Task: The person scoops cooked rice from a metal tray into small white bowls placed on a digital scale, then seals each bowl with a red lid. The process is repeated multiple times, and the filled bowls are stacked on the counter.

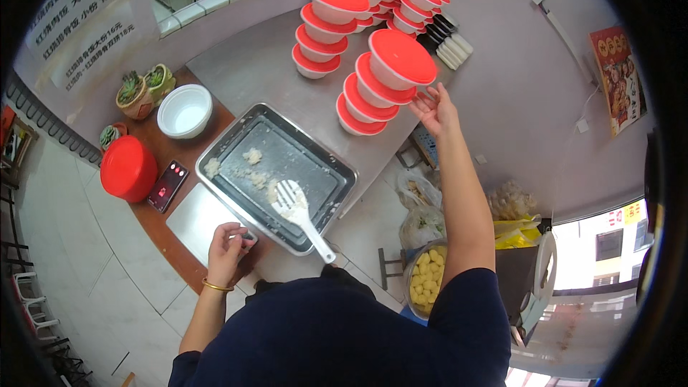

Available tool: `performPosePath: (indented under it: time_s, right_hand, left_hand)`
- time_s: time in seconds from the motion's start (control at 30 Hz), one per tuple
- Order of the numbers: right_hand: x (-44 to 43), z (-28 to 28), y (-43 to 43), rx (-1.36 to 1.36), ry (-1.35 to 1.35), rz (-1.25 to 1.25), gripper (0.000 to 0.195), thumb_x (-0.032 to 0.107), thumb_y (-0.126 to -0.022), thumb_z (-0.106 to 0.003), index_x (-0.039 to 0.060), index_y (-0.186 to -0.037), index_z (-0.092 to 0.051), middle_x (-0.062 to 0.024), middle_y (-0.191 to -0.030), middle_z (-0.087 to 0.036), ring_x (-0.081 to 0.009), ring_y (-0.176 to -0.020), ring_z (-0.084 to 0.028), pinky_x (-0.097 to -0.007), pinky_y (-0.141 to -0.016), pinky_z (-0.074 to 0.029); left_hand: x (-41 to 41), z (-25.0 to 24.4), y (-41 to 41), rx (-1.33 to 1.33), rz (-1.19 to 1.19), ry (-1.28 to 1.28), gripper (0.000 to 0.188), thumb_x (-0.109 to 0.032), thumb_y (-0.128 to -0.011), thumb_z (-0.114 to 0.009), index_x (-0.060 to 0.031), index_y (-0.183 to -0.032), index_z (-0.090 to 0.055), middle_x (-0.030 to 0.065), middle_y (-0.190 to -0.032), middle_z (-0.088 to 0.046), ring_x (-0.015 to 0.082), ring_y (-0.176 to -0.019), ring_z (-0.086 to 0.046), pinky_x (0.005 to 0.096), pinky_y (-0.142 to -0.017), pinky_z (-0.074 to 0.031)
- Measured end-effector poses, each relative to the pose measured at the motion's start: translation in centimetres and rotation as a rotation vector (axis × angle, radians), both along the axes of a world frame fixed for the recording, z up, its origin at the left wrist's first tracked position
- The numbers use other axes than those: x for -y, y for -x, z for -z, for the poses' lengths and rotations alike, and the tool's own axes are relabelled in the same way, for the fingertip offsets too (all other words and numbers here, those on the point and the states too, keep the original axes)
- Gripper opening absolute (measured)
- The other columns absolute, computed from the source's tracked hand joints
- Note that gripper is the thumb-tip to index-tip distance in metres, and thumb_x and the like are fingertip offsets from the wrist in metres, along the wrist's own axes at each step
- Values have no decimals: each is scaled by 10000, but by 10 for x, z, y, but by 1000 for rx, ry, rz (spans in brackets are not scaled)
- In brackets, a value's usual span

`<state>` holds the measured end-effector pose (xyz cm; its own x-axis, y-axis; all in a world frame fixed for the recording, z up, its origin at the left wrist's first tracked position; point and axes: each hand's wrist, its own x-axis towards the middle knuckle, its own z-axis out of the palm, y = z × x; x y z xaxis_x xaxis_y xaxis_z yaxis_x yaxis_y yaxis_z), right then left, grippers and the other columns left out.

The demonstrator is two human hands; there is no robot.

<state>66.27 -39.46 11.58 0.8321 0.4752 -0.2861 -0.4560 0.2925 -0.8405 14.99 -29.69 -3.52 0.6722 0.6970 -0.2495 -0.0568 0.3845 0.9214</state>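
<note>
My right hand (436, 111) is stretched out, fingers apart, beside the nearest stack of white bowls with red lids (403, 59). Whether its fingertips touch the bowls I cannot tell. My left hand (228, 247) hovers at the near edge of a flat silver plate, likely a scale (199, 220), with loosely curled fingers and nothing in them. Between the hands lies a dark metal tray (317, 172) with a few clumps of cooked rice (252, 156). A white slotted rice paddle (293, 204) rests in it, its handle over the near rim.
More lidded bowls (322, 32) are stacked behind on the steel counter (242, 64). An uncovered white bowl (185, 111), a red round lid stack (128, 168), a phone (167, 185) and potted succulents (134, 97) stand left. Peeled potatoes (427, 274) fill a tub below right.
</note>
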Motion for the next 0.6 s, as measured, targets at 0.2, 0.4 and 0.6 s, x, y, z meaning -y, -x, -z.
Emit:
performPosePath:
  time_s: [0.2,0.4,0.6]
  right_hand:
    - [5,7,-40,47,7,-173,759,392,-775,-706,-1,-1311,-339,-243,-1389,-169,-408,-1314,-205,-645,-918,-384]
    - [-1,22,-79,-97,56,-371,742,390,-755,-728,60,-1309,-362,-223,-1418,-70,-416,-1330,-45,-685,-910,-332]
    - [-7,-6,-83,-132,-107,-503,332,301,-832,-664,117,-1054,-501,-101,-1193,-443,-279,-1121,-400,-541,-827,-449]
  left_hand:
    - [45,-30,-142,37,73,-108,250,-170,-939,-490,-55,-1160,-507,71,-1160,-571,173,-1006,-591,270,-782,-441]
    - [44,-39,-317,109,-44,150,628,-410,-919,-510,-142,-1428,-257,148,-1480,-197,321,-1244,-401,430,-938,-413]
    - [-8,26,-413,37,1,399,933,-713,-791,-468,-266,-1465,-2,87,-1524,-22,471,-1207,-364,551,-807,-465]
